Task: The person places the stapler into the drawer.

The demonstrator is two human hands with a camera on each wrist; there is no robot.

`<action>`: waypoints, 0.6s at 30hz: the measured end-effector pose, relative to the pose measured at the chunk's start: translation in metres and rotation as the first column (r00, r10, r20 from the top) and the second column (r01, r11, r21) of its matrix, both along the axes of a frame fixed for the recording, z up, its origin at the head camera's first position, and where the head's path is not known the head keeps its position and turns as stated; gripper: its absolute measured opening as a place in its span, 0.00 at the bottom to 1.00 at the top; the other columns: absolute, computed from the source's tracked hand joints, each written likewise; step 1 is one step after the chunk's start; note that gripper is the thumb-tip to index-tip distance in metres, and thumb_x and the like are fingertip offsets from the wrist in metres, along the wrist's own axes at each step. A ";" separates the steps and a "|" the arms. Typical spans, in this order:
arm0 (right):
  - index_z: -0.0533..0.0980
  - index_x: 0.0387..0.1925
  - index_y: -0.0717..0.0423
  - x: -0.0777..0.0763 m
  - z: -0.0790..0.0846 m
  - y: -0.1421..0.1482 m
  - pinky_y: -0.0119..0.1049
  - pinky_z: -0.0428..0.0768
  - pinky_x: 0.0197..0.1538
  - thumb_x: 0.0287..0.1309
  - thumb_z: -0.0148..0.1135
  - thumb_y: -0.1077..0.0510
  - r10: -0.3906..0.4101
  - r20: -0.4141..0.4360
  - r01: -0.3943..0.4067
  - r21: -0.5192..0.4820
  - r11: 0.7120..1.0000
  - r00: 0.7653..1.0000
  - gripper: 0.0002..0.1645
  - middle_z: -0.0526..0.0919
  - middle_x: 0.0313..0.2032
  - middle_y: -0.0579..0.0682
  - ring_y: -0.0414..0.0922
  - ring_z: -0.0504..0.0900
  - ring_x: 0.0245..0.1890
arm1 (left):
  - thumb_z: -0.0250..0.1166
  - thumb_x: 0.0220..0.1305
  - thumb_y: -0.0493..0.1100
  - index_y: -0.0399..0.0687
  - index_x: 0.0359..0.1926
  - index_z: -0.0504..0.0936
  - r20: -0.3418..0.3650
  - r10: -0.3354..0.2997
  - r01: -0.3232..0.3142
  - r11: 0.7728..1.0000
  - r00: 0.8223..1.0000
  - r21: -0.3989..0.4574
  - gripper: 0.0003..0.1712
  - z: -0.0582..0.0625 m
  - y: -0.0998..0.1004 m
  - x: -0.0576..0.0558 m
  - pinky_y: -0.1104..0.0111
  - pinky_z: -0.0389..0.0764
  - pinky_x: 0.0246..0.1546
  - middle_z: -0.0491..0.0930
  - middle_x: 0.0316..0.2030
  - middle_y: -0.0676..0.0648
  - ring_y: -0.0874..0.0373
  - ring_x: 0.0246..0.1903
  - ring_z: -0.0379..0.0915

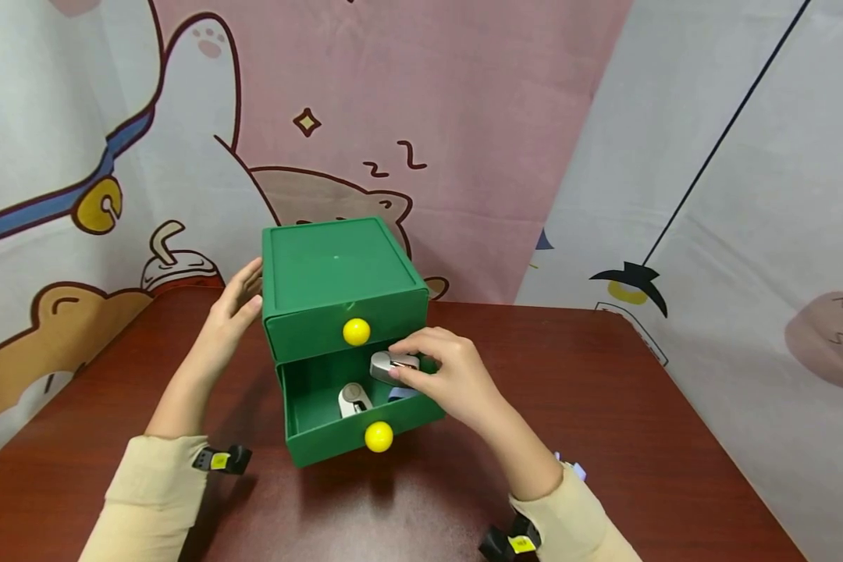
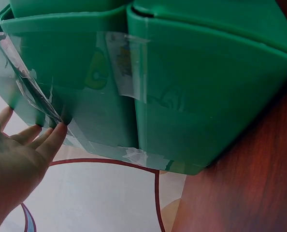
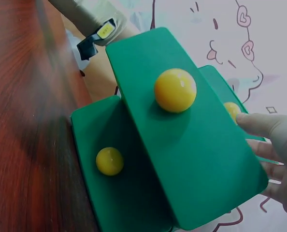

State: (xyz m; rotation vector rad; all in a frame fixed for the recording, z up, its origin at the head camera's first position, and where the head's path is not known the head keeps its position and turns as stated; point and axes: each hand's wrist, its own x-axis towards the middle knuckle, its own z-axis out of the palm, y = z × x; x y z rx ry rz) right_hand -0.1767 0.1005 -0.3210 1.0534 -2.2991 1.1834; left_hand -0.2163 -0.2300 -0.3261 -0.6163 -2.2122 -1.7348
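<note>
A green drawer cabinet [image 1: 344, 265] with yellow round knobs stands on the table, its middle drawer [image 1: 323, 425] pulled out. My left hand [image 1: 233, 308] is at the cabinet's left side; in the left wrist view its straight fingertips [image 2: 60, 133] rest at the taped side wall. Over the drawer's right part, my right hand [image 1: 457, 373] pinches a small silver-grey rounded object [image 1: 382, 365] between thumb and fingers. Inside the drawer lie a small white object [image 1: 352, 396] with a round grey top and a bluish piece [image 1: 402, 394], partly hidden under the right hand's object.
The top drawer [image 1: 309, 336] is closed above the pulled-out one. In the right wrist view, a lower drawer [image 3: 97, 140] sits closed beneath it. Dark red-brown tabletop [image 1: 590, 390] surrounds the cabinet. A cartoon-printed cloth [image 1: 478, 156] hangs behind the table.
</note>
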 end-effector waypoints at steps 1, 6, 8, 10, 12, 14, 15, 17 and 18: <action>0.84 0.41 0.52 0.002 0.001 0.000 0.36 0.76 0.35 0.51 0.73 0.58 0.007 -0.007 -0.007 -0.015 1.000 1.000 0.13 0.83 0.37 0.44 0.46 0.78 0.38 | 0.47 0.74 0.43 0.52 0.76 0.50 0.000 -0.001 0.001 1.000 1.000 0.001 0.33 0.000 0.000 0.000 0.59 0.60 0.60 0.52 0.71 0.40 0.45 0.69 0.48; 0.84 0.40 0.52 0.011 0.002 0.001 0.34 0.73 0.31 0.49 0.73 0.60 0.074 -0.078 -0.081 -0.091 0.993 0.994 0.13 0.82 0.34 0.41 0.43 0.76 0.32 | 0.47 0.74 0.44 0.53 0.76 0.50 0.002 -0.001 0.001 1.000 1.000 0.006 0.33 -0.001 0.000 0.000 0.56 0.59 0.61 0.52 0.71 0.41 0.44 0.69 0.47; 0.84 0.40 0.54 0.013 0.001 0.001 0.33 0.73 0.28 0.48 0.74 0.63 0.111 -0.120 -0.124 -0.110 0.986 0.987 0.14 0.83 0.32 0.43 0.42 0.76 0.29 | 0.47 0.74 0.43 0.53 0.76 0.50 0.004 0.000 0.000 1.000 1.000 0.005 0.33 0.000 0.000 0.000 0.55 0.58 0.61 0.52 0.71 0.41 0.44 0.69 0.47; 0.84 0.40 0.56 0.015 -0.001 0.002 0.31 0.73 0.26 0.47 0.74 0.65 0.148 -0.157 -0.167 -0.119 0.979 0.976 0.15 0.83 0.31 0.45 0.39 0.75 0.27 | 0.47 0.74 0.43 0.52 0.76 0.50 0.007 -0.001 0.001 1.000 1.000 0.006 0.33 0.000 0.000 0.000 0.54 0.58 0.61 0.52 0.71 0.41 0.44 0.69 0.47; 0.83 0.40 0.57 0.018 -0.003 0.002 0.28 0.73 0.25 0.46 0.74 0.66 0.176 -0.192 -0.199 -0.110 0.974 0.966 0.16 0.82 0.29 0.46 0.37 0.75 0.25 | 0.47 0.74 0.43 0.53 0.76 0.50 0.009 -0.001 0.001 1.000 1.000 0.008 0.33 0.000 0.000 0.001 0.55 0.58 0.61 0.52 0.71 0.41 0.44 0.69 0.47; 0.83 0.40 0.56 0.020 -0.006 0.003 0.27 0.73 0.25 0.46 0.74 0.65 0.190 -0.226 -0.213 -0.085 0.973 0.956 0.16 0.81 0.27 0.44 0.36 0.75 0.24 | 0.47 0.74 0.43 0.52 0.76 0.49 0.006 -0.001 0.001 1.000 1.000 0.007 0.33 0.000 0.000 0.000 0.57 0.59 0.61 0.52 0.71 0.40 0.44 0.69 0.47; 0.83 0.40 0.55 0.021 -0.007 0.003 0.26 0.73 0.25 0.46 0.74 0.64 0.193 -0.242 -0.216 -0.069 0.974 0.951 0.15 0.82 0.26 0.43 0.35 0.74 0.23 | 0.47 0.74 0.43 0.52 0.76 0.49 0.006 -0.001 0.001 1.000 1.000 0.007 0.33 0.000 0.000 0.000 0.57 0.59 0.61 0.52 0.71 0.40 0.44 0.69 0.47; 0.83 0.40 0.54 0.024 -0.009 0.004 0.24 0.72 0.25 0.48 0.74 0.61 0.196 -0.269 -0.212 -0.031 0.977 0.943 0.14 0.82 0.25 0.42 0.33 0.74 0.22 | 0.47 0.74 0.43 0.53 0.76 0.50 0.004 0.000 0.000 1.000 1.000 0.008 0.33 -0.001 0.000 -0.001 0.58 0.59 0.60 0.52 0.71 0.40 0.45 0.69 0.47; 0.83 0.40 0.54 0.025 -0.010 0.004 0.23 0.72 0.26 0.49 0.74 0.60 0.200 -0.277 -0.212 -0.013 0.977 0.940 0.14 0.82 0.25 0.41 0.32 0.74 0.21 | 0.47 0.74 0.43 0.53 0.76 0.50 0.002 0.000 0.000 1.000 1.000 0.007 0.32 -0.001 0.000 -0.001 0.58 0.59 0.60 0.52 0.71 0.40 0.45 0.69 0.47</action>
